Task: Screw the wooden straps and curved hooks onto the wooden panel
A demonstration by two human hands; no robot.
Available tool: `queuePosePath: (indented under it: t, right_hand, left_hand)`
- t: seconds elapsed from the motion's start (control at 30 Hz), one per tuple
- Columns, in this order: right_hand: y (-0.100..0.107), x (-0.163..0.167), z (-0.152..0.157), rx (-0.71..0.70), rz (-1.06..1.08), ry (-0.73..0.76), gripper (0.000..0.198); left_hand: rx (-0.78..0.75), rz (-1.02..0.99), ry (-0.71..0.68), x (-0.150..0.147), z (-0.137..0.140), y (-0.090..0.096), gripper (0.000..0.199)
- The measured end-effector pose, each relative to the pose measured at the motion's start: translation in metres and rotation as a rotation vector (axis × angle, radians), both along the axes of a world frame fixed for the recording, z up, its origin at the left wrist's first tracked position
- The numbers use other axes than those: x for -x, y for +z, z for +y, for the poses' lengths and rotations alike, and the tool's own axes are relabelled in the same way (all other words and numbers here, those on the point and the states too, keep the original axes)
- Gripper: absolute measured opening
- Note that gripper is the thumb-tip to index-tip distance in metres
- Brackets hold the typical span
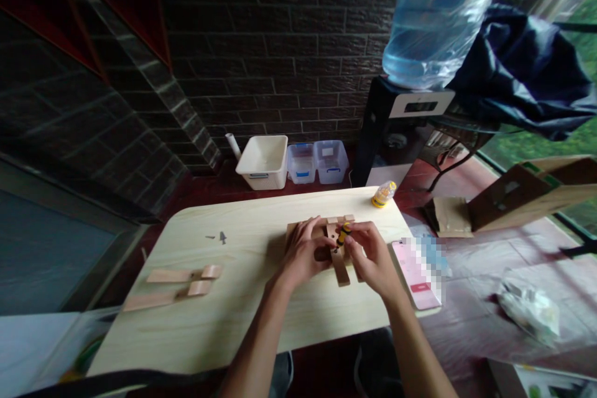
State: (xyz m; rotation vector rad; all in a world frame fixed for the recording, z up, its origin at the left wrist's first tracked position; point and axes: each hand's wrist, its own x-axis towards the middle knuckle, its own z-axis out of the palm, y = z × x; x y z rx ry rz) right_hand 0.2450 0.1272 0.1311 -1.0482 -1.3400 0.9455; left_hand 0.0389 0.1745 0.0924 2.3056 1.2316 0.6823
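A short yellow-and-black screwdriver (344,234) is pinched in the fingers of my right hand (368,252), its tip pointing down at a wooden strip (341,270). That strip belongs to a wooden assembly (293,233) at the middle right of the table. My left hand (305,249) grips the assembly from the left, its thumb and fingers closing in near the screwdriver's tip. Whatever sits under the tip is too small and partly hidden to make out. Two loose wooden pieces with blocks (198,288) and some small dark screws (222,237) lie on the left side.
The pale wooden table (242,317) carries a clear bottle with a yellow base (384,194) at its far right corner and a pink box (415,273) along its right edge. Plastic bins (263,165) stand behind on the floor, beside a water dispenser (392,130).
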Motion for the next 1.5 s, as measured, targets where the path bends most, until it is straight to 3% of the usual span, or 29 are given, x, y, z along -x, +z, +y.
queuePosePath:
  t: [0.2,0.43,0.77,1.1,1.5]
  right_hand:
    - [-0.011,0.004,0.006,-0.003,0.103,-0.054,0.021]
    - [-0.022,0.006,0.011,0.015,0.093,-0.107,0.024]
    - [-0.010,0.010,0.038,-0.024,-0.127,0.004,0.026]
    - [-0.023,0.018,0.024,-0.025,0.042,-0.086,0.027]
    - [-0.035,0.016,0.020,0.000,0.050,-0.113,0.030]
  left_hand:
    - [0.043,0.022,-0.044,0.004,0.017,-0.004,0.034]
    - [-0.026,-0.020,-0.036,0.004,0.020,-0.006,0.034]
    - [-0.056,-0.008,0.008,0.008,0.019,-0.003,0.029]
    - [-0.019,0.004,0.000,0.009,0.018,-0.004,0.030]
    - [0.026,-0.009,0.089,0.002,0.016,-0.005,0.030]
